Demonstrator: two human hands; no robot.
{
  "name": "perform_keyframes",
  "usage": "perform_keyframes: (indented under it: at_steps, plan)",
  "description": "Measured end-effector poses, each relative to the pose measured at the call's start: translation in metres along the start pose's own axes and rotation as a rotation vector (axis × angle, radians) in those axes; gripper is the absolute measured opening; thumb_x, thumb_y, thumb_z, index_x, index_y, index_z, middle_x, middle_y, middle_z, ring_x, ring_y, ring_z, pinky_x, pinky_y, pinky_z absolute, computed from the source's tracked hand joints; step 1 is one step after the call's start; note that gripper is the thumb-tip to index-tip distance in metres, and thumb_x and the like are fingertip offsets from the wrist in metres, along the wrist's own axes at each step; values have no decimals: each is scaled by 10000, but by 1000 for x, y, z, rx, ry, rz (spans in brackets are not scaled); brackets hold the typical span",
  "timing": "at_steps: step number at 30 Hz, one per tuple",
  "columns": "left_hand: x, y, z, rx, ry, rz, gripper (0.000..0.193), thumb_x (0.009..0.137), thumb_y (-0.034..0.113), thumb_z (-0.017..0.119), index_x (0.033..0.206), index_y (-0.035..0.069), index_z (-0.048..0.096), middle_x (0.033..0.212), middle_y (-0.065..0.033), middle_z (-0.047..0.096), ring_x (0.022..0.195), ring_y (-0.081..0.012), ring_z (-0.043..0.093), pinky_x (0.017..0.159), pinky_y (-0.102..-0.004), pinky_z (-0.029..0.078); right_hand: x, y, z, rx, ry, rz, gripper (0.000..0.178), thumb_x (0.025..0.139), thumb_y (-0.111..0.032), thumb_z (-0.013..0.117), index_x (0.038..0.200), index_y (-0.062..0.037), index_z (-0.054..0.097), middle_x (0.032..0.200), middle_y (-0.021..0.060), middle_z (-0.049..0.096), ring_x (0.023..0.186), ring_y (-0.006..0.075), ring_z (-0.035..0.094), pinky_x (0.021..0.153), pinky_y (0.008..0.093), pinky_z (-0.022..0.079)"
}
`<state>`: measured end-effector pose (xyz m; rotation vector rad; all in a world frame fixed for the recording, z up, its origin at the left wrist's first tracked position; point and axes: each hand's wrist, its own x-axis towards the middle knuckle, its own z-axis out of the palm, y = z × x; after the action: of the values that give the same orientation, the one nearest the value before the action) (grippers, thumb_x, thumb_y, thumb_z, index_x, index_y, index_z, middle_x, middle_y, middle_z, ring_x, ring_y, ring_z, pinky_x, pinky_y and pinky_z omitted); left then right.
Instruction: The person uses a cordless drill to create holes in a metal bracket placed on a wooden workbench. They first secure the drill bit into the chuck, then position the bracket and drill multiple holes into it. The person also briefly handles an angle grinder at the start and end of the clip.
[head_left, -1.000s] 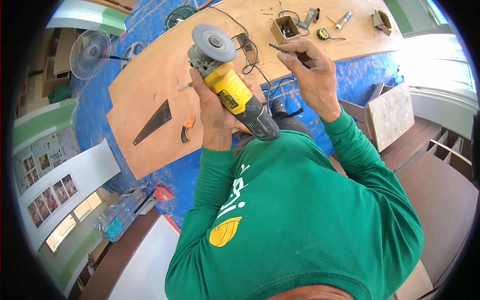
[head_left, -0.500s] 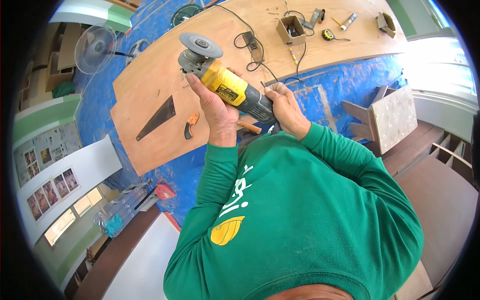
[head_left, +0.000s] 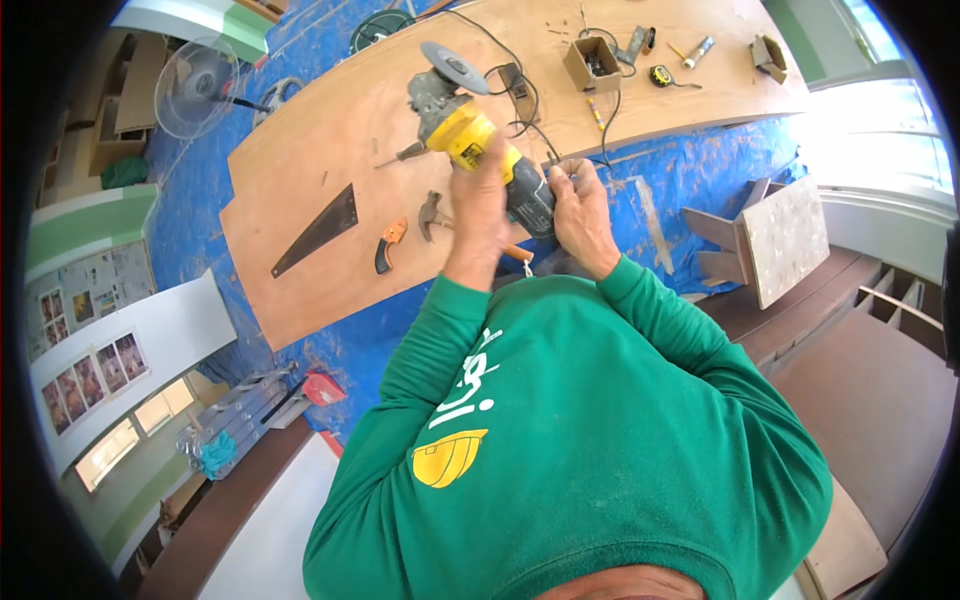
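An angle grinder (head_left: 465, 138), yellow and black with a grey disc (head_left: 454, 68) at its far end, is held above the wooden board. My left hand (head_left: 480, 205), somewhat blurred, wraps around its yellow body. At the black rear end my right hand (head_left: 583, 212) is closed, fingertips pinched around the power cord (head_left: 545, 143) where it meets the tool. Below my left hand, a claw hammer (head_left: 430, 216) lies partly hidden behind the wrist. A screwdriver (head_left: 407, 153) lies beside the grinder. Further left are a saw blade (head_left: 318, 230) and an orange and black handle (head_left: 388, 246).
The large wooden board (head_left: 290, 130) lies over a blue tarp (head_left: 640, 160). On it are a box of small parts (head_left: 592, 66), a tape measure (head_left: 660, 76) and a tube (head_left: 699, 52). A fan (head_left: 198, 88) stands left; a small wooden stool (head_left: 785, 240) lies tipped at right.
The grinder has swung right and tilted more upright, with my left hand shifting right along with it. The hammer and screwdriver have come into sight. My right hand stays at the rear end.
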<state>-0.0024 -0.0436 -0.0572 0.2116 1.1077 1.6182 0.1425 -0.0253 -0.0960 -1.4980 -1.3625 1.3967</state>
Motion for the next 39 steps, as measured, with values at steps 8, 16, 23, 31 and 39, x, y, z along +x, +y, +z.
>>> perform_keyframes:
  at_steps: [8,16,23,31,39]
  plan:
    - [63,-81,-3,129,168,8,257,923,48,860,1119,30,696,864,-23,714,690,-141,701,609,-311,574,21,36,-5,-147,157,-26,202,1165,-180,604,1214,16,613,962,206,791,843,261,759,766,415,596]
    - [185,-84,31,141,46,-156,267,924,142,849,1085,33,667,799,-50,685,606,-186,697,540,-375,602,92,76,-99,-33,25,61,299,1135,-155,667,1333,65,624,1068,173,838,857,191,810,768,340,634]
    - [337,-123,29,144,-60,-128,318,960,260,814,1102,21,660,817,-104,719,660,-239,751,589,-403,648,126,161,-183,-380,-178,382,330,1129,-196,666,1380,7,738,989,140,838,720,158,736,683,328,577]
    - [448,-188,15,10,-80,-353,417,951,395,824,1089,23,699,882,-106,749,752,-231,764,742,-382,674,123,231,-233,-366,-110,471,279,1141,-172,600,1345,-4,689,977,131,828,663,157,706,646,338,563]
    - [489,-219,-4,28,-72,-398,395,957,380,813,1108,34,695,949,-97,746,830,-210,752,778,-383,663,129,251,-239,-258,-150,717,224,1150,-173,602,1279,-11,689,1032,119,828,770,142,757,633,318,568]
